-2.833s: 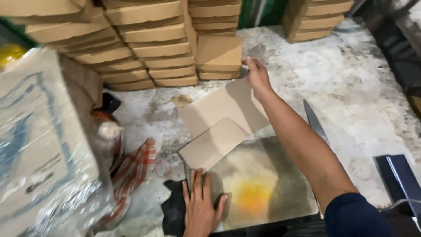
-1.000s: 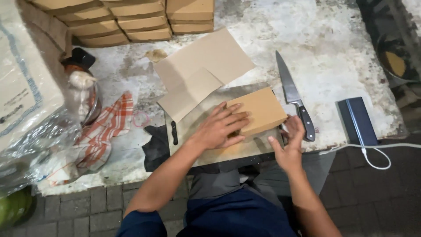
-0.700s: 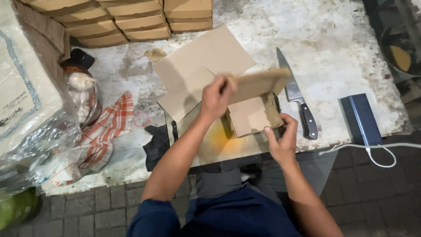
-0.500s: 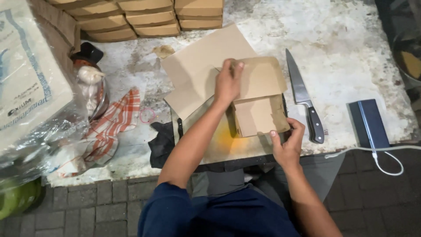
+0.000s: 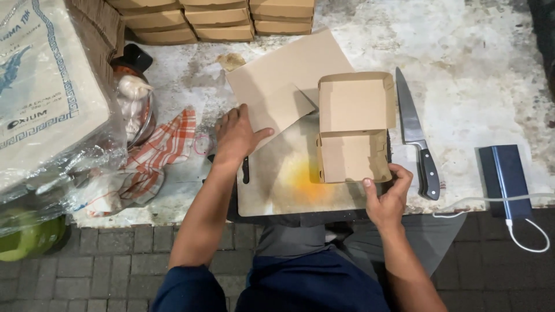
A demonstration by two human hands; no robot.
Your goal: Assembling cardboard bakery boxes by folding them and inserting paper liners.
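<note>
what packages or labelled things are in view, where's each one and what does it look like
Open box: brown cardboard, lid up, on the board, right hand at its front corner.
Flat cardboard sheets: tan, under the left hand.
Stacked boxes: brown, far table edge.
Wrapped bundle: pale printed bags in clear plastic, far left.

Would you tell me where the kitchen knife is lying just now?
In the head view, the kitchen knife lies on the worn table, just right of the open cardboard box and left of the dark power bank.
</note>
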